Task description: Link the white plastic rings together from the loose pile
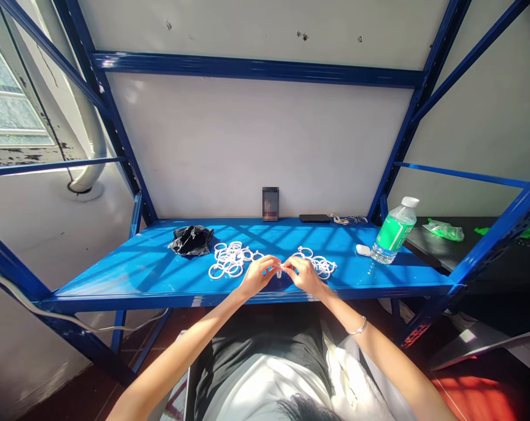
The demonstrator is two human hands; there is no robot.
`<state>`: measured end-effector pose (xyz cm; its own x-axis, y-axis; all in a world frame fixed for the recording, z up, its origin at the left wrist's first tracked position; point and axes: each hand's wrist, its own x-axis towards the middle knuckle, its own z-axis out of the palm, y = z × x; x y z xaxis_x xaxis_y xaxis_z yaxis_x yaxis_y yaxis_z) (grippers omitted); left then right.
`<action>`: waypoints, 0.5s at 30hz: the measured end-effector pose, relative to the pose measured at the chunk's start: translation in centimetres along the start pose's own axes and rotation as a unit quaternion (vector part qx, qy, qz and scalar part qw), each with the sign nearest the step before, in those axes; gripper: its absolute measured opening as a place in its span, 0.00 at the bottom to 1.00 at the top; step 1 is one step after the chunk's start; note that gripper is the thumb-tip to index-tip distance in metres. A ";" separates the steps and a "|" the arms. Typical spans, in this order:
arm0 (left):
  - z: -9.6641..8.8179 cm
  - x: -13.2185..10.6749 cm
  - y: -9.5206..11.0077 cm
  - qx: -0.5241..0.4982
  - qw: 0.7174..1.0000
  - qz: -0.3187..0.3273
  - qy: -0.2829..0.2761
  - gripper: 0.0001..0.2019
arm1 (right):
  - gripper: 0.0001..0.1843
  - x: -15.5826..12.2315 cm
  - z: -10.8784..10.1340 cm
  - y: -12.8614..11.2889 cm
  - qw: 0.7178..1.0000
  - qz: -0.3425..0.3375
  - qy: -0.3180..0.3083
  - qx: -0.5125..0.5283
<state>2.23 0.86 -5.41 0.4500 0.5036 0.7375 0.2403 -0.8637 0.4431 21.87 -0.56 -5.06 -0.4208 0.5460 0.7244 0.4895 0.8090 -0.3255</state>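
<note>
Left of centre, a black bag (190, 240) lies on the blue desk (128, 275), with a pile of white rings (230, 260) just beside it. At centre, the left hand (258, 273) and right hand (306, 275) meet, each grip pinched closed on one white ring (280, 270) just above the desk's front edge. Judged step: working that single ring between the fingertips. Further handling calls for a fine, steady pinch. A second ring pile (320, 264) lies behind the right hand, and a bottle (394, 231) stands far right.

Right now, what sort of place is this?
Probably a makeshift workbench in a storeroom or workshop: a blue steel rack shelf as table, white ring piles on it, left hand and right hand pinching one white ring.
</note>
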 end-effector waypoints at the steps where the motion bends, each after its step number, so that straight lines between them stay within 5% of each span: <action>1: 0.0 0.0 0.0 0.005 1.000 0.002 0.002 0.09 | 0.09 0.0 0.0 0.0 1.000 0.002 -0.001 0.002; 15: 0.1 -0.1 0.0 0.037 0.999 0.017 0.010 0.08 | 0.07 0.3 -0.3 -0.6 1.000 -0.005 -0.008 0.006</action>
<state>2.22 0.76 -5.54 0.4423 0.4732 0.7618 0.2880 -0.8794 0.3790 21.69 -0.94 -4.51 -0.4373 0.5411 0.7183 0.4761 0.8169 -0.3255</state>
